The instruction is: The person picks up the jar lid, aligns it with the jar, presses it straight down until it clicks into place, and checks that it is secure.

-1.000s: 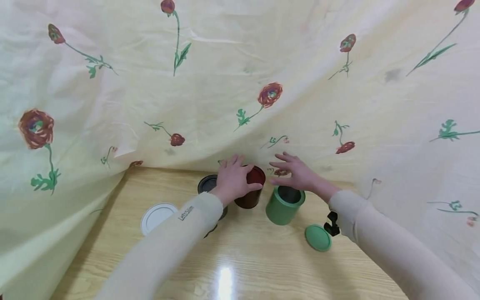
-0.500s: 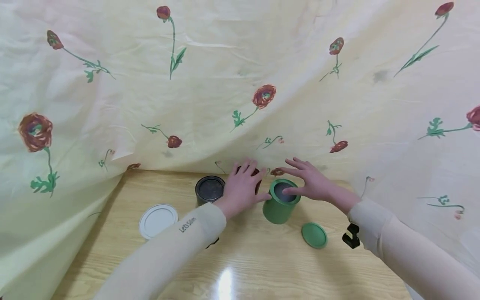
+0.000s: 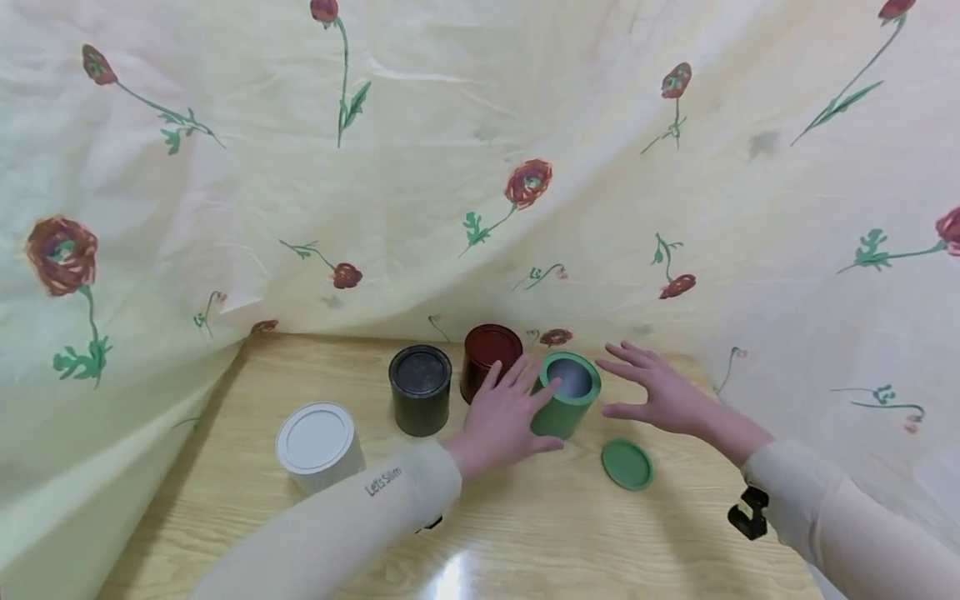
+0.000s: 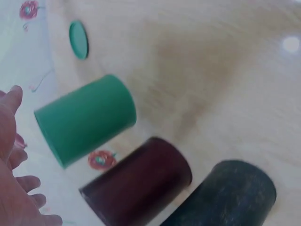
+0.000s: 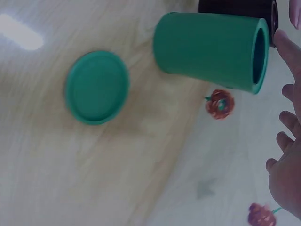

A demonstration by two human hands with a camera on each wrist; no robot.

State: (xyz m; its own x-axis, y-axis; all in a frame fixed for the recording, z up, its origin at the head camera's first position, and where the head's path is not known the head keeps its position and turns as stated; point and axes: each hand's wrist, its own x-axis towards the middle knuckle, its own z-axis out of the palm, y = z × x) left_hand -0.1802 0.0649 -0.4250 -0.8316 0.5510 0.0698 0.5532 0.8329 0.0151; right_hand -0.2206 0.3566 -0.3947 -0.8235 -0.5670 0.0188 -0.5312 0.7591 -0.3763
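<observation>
A green canister [image 3: 557, 417] stands upright with its top uncovered and a grey inside showing. Its round green lid [image 3: 627, 464] lies on the table just to the right and nearer me. My left hand [image 3: 504, 419], fingers spread, hovers in front of the dark red canister [image 3: 480, 367] and partly hides it and the green one. In the left wrist view these fingers [image 4: 28, 183] hold nothing. To the right of the green canister my right hand [image 3: 660, 392] hangs in the air, fingers apart; the right wrist view shows it beyond the canister's open rim [image 5: 259, 56].
A black canister [image 3: 422, 408] with its lid on stands left of the red one. Farther left and nearer is a white lidded canister [image 3: 321, 450], partly behind the left sleeve. A flower-patterned cloth [image 3: 420, 208] hangs behind the wooden table [image 3: 540, 542].
My left hand has moved right and nearer me, off the red canister's top. My right hand has drawn back right from above the green canister. The canisters and lid stay put.
</observation>
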